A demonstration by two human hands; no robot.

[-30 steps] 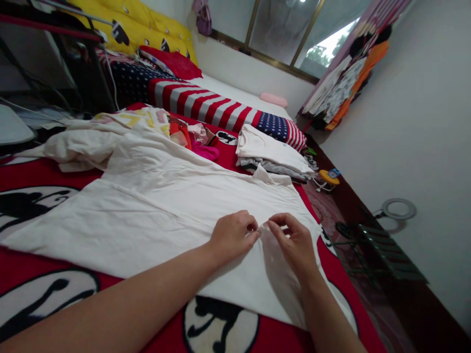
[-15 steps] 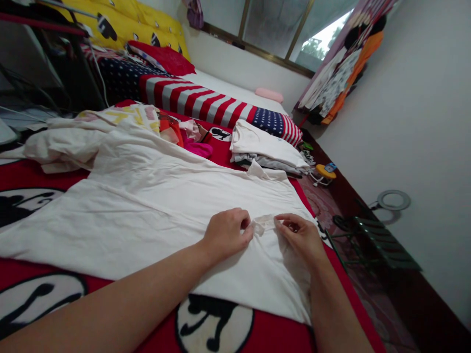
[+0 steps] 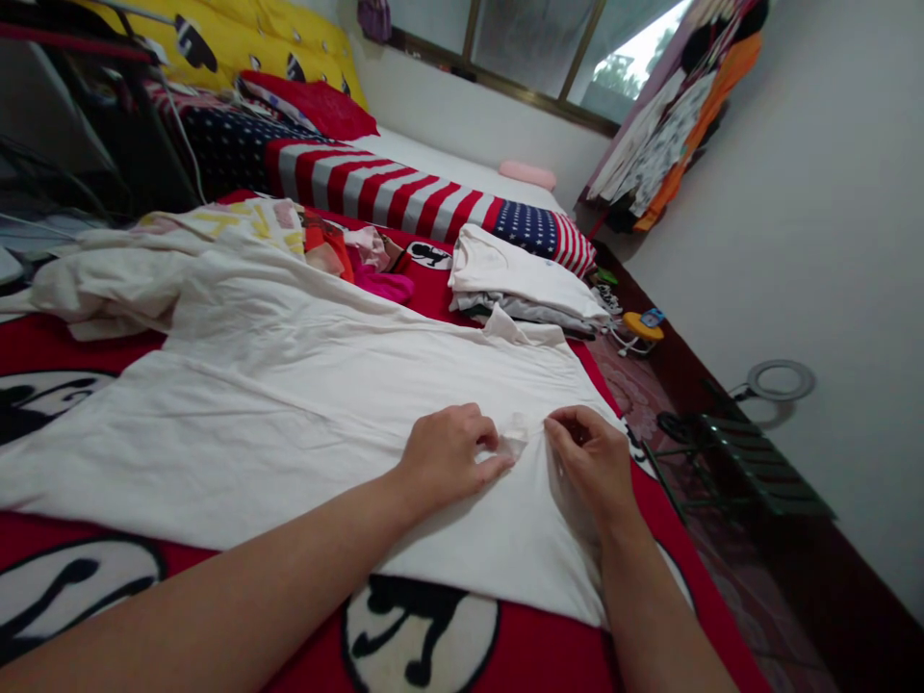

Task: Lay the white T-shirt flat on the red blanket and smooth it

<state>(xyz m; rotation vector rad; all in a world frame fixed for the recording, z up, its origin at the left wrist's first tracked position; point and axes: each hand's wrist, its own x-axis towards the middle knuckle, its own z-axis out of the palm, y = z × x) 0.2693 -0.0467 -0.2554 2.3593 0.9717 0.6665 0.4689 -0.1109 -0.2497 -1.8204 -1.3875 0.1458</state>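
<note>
Left hand [image 3: 448, 457], right [image 3: 588, 462] on shirt [image 3: 289, 423], folded stack [image 3: 524, 284] beyond

Daylight from a window [image 3: 628, 58] burns out at top right while the room stays dim and muted. Soft shadows fall beside the left hand [image 3: 448, 457] and right hand [image 3: 588, 462] on a white shirt [image 3: 289, 414]; wide-angle distortion bends the wall [image 3: 780, 241] near the frame's edge.

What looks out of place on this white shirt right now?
A small pale fabric flap, perhaps a label, sticks up from the white shirt between the left hand and the right hand. It stands out because the cloth around it lies flat on the red blanket.
</note>
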